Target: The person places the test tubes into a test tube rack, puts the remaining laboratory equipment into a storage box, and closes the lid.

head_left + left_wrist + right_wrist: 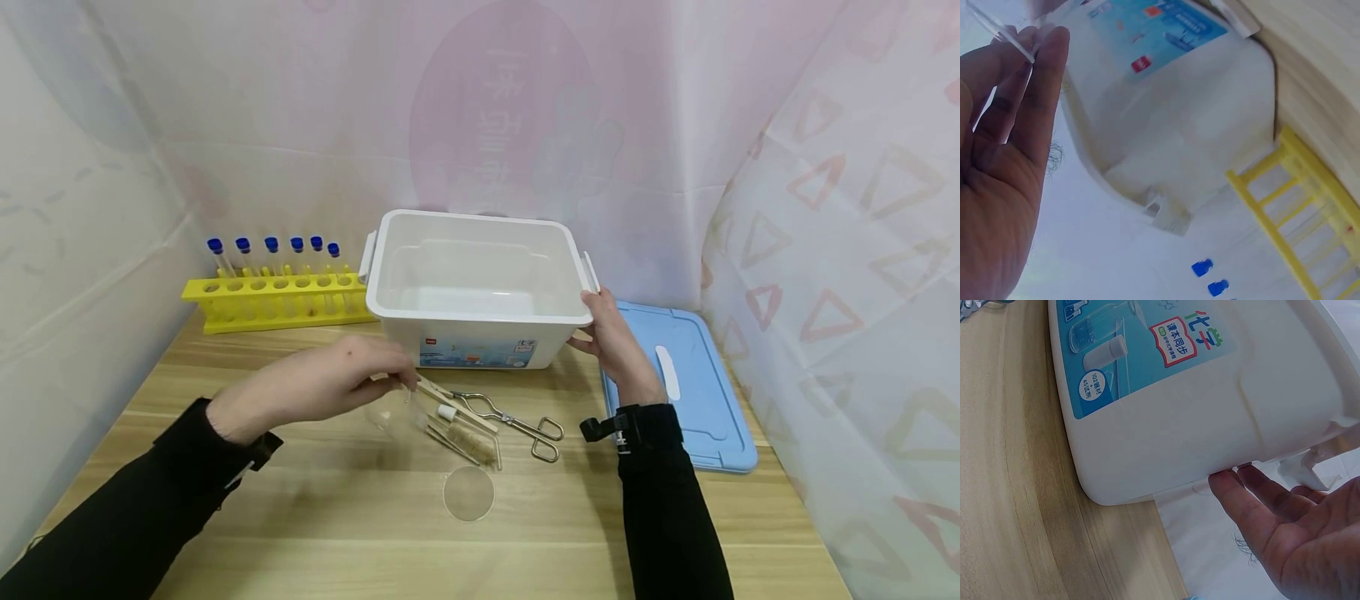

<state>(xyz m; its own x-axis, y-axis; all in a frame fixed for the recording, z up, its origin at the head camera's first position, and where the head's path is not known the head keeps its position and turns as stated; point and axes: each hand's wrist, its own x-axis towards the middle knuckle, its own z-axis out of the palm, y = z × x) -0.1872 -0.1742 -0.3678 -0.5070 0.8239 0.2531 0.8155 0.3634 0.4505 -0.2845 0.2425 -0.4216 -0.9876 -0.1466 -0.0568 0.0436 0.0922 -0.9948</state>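
Note:
My left hand (330, 379) pinches a clear, see-through piece (393, 412) with a rounded body over the table; in the left wrist view only its thin edge (1007, 34) shows between thumb and fingers, so its kind is unclear. Just behind that hand stands a white lidless box (472, 321) with a blue label. Fingers of my right hand (618, 346) rest nearly straight against the box's right side, by its handle (1304, 470). In front of the box lie metal tongs (517, 421), a brush (468, 442) and a clear round disc (468, 493).
A yellow rack (281, 304) with several blue-capped tubes stands left of the box. The blue lid (705, 392) with a white handle lies at the right. Patterned cloth (517, 100) hangs behind and at both sides of the wooden table (360, 533).

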